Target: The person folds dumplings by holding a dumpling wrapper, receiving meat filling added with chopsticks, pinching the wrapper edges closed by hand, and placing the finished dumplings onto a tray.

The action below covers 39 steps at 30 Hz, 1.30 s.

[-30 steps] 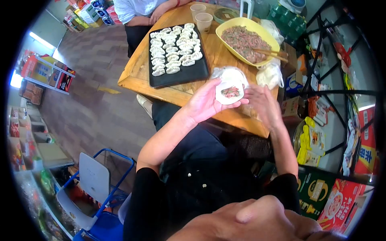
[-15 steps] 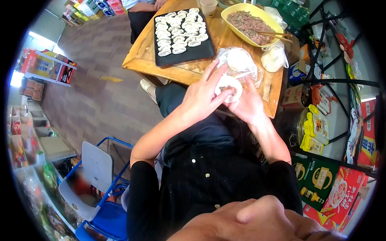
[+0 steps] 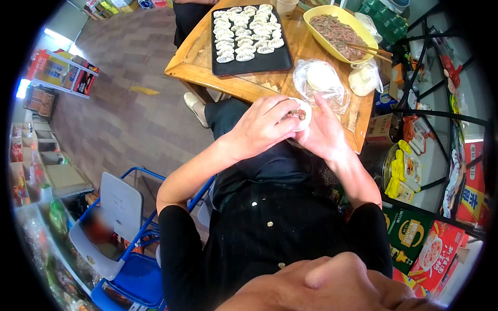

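Note:
Between my hands, above my lap at the table's near edge, is a round white dumpling wrapper [image 3: 307,118] with some meat filling on it. My left hand [image 3: 263,124] curls its fingers over the wrapper's left side, gripping it. From the right, my right hand [image 3: 326,132] supports it, thumb raised and the other fingers partly hidden behind it. Just beyond lies a plastic bag [image 3: 336,96] with a stack of white wrappers [image 3: 319,78]. Rows of shaped dumplings [image 3: 245,33] fill much of a black tray [image 3: 259,66] farther left. A yellow bowl [image 3: 373,39] holds minced filling [image 3: 337,35].
Chopsticks [image 3: 371,50] rest across the bowl. Beside it is another bagged white lump [image 3: 363,80] on the wooden table [image 3: 192,62]. A paper cup [image 3: 286,8] stands behind the tray. A blue-framed chair [image 3: 122,207] is at left, and shelves with packages [image 3: 410,168] at right.
My left hand's fingers have curled farther over the wrapper, which now looks partly folded or tilted. The table and its items appear shifted right and up in view.

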### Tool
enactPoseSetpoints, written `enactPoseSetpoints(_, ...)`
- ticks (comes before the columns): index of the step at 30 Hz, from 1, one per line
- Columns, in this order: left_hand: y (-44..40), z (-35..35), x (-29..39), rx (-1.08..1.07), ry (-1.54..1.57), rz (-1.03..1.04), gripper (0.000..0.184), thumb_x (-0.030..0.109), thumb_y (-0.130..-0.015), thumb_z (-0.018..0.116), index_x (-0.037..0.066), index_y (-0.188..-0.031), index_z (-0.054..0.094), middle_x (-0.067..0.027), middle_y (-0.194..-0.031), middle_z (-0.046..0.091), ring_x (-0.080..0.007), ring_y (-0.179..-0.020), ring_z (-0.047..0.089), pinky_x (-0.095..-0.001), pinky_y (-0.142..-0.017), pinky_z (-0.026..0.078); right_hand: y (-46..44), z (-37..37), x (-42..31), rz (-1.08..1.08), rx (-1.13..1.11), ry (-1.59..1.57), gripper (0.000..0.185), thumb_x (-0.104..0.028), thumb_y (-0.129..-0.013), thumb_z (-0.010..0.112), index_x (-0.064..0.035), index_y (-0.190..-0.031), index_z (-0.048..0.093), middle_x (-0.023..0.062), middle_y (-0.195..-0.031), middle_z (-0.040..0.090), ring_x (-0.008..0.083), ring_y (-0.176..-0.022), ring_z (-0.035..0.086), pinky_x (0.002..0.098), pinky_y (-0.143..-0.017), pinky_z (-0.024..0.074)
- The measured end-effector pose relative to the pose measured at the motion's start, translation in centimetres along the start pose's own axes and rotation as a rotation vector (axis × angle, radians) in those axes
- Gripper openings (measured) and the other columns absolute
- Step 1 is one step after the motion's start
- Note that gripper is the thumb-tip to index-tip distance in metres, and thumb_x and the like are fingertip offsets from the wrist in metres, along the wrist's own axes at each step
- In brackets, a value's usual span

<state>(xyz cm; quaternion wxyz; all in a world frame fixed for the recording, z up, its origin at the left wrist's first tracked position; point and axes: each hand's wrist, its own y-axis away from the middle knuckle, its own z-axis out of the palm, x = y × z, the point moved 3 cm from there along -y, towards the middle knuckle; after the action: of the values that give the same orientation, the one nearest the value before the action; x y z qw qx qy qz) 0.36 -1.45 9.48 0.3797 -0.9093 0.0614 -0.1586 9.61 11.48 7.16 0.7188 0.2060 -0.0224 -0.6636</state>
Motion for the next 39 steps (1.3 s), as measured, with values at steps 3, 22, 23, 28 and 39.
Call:
enactPoseSetpoints(3, 0.0, -0.8, 0.3, -0.026, -0.033, 0.028, 0.032, 0.019, -0.069, 0.077, 0.011, -0.097, 0.066, -0.0070, -0.114, 0.059, -0.0274, -0.106, 0.056, -0.0415, -0.086, 0.047, -0.1, 0.8, 0.6, 0.006, 0.064, 0.075, 0.056, -0.048, -0.103, 0.030, -0.0003, -0.127, 0.047, 0.0111, -0.116, 0.059, 0.0229, -0.101, 0.060, 0.0384, -0.092, 0.0476)
enactPoseSetpoints(22, 4.0, -2.8, 1.1, 0.301, 0.089, -0.261, 0.020, 0.004, -0.071, 0.073, 0.005, -0.087, 0.061, -0.0097, -0.097, 0.058, -0.0305, -0.090, 0.056, -0.0407, -0.078, 0.046, -1.1, 0.0, 3.0, -0.039, -0.008, 0.098, 0.053, -0.037, -0.103, 0.030, 0.0038, -0.132, 0.045, 0.0168, -0.127, 0.057, 0.0265, -0.118, 0.056, 0.0407, -0.101, 0.0460)
enactPoseSetpoints(23, 4.2, -2.1, 2.2, 0.241, 0.219, -0.257, 0.019, 0.002, -0.072, 0.072, 0.005, -0.087, 0.061, -0.0093, -0.095, 0.060, -0.0296, -0.088, 0.058, -0.0392, -0.078, 0.047, -0.4, 0.5, 2.2, -0.019, -0.044, 0.051, 0.053, -0.033, -0.101, 0.033, 0.0068, -0.135, 0.042, 0.0224, -0.134, 0.052, 0.0323, -0.122, 0.054, 0.0440, -0.103, 0.0459)
enactPoseSetpoints(28, 5.2, 8.0, 7.0, -0.331, 0.807, -0.333, 0.011, 0.012, -0.082, 0.067, 0.005, -0.088, 0.062, -0.0120, -0.090, 0.064, -0.0310, -0.087, 0.062, -0.0396, -0.080, 0.050, 4.4, 0.8, -4.1, -0.283, -0.038, -0.129, 0.054, -0.021, -0.096, 0.039, 0.0087, -0.141, 0.033, 0.0278, -0.138, 0.046, 0.0371, -0.124, 0.051, 0.0484, -0.108, 0.0417)
enactPoseSetpoints(39, 2.0, 22.0, 18.2, -1.317, 0.727, 0.015, 0.075, 0.057, -0.078, 0.068, 0.000, -0.125, 0.055, -0.0250, -0.115, 0.063, -0.0396, -0.110, 0.059, -0.0454, -0.095, 0.046, 9.4, 4.7, -9.1, -0.454, -0.256, -0.159, 0.052, -0.016, -0.095, 0.039, 0.0093, -0.140, 0.035, 0.0286, -0.144, 0.040, 0.0404, -0.133, 0.042, 0.0505, -0.112, 0.0355)
